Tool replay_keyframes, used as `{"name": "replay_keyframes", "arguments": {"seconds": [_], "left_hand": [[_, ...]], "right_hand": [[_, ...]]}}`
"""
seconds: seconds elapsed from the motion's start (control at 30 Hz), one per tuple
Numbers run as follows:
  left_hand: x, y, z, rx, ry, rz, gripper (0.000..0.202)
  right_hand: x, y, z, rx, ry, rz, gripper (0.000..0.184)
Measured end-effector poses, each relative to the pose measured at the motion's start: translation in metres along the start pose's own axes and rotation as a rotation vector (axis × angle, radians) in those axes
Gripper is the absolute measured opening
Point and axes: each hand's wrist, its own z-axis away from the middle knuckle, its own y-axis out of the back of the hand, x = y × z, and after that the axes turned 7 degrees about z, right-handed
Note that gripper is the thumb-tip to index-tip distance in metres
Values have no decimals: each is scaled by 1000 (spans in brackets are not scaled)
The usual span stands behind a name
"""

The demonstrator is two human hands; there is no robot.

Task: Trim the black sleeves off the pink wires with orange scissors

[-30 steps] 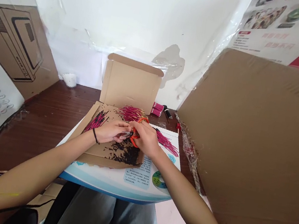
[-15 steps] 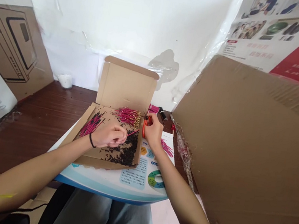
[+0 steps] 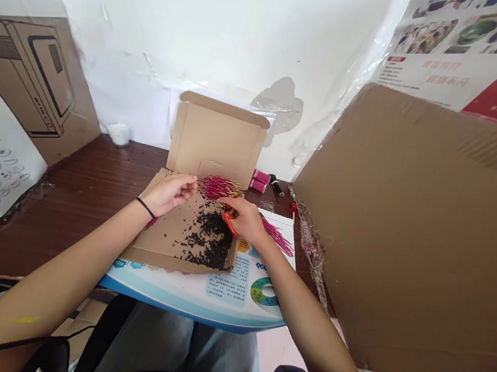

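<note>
A white wall (image 3: 210, 19) backs the dark, glossy desk (image 3: 67, 205). One open cardboard box (image 3: 218, 142) lies on a smooth printed sheet (image 3: 154, 286). The right hand (image 3: 246, 219) has its grip wrapped around one pair of orange-handled scissors (image 3: 230, 224); the left hand (image 3: 172, 194) pinches one thin, upright pink wire (image 3: 199, 169) beside slim heaped wires (image 3: 217, 187). Tiny black scraps (image 3: 214, 247) litter the cardboard.

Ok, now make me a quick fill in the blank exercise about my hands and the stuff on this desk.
1. The right hand holds a pair of orange-handled ____.
2. The left hand pinches a thin reddish strand.  Around that wrist is a ____-colored band.
3. The dark scraps lie mostly toward the ____-hand side of the open cardboard box.

Missing words: scissors; black; right.
</note>
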Motion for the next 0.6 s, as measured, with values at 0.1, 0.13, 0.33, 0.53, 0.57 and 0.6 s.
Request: {"name": "replay_keyframes", "arguments": {"seconds": [0.1,0.13,0.33,0.53,0.57,0.6], "left_hand": [[-7,-8,3,-12,61,-24,18],[-10,-13,5,-32,63,-50,19],[-38,-42,22,-188,-31,-348,24],[-47,-40,21,-263,-149,-554,24],[-47,-38,19,-254,-190,-610,23],[-47,-36,17,-234,-237,-676,22]], "right_hand": [[-3,-3,-1,36,-117,-69,25],[-5,-4,-1,77,-188,-131,25],[-21,1,-5,165,-395,-627,30],[-26,8,-6,14,-351,-672,30],[-25,9,-8,16,-332,-621,29],[-23,11,-11,31,-310,-545,27]]}}
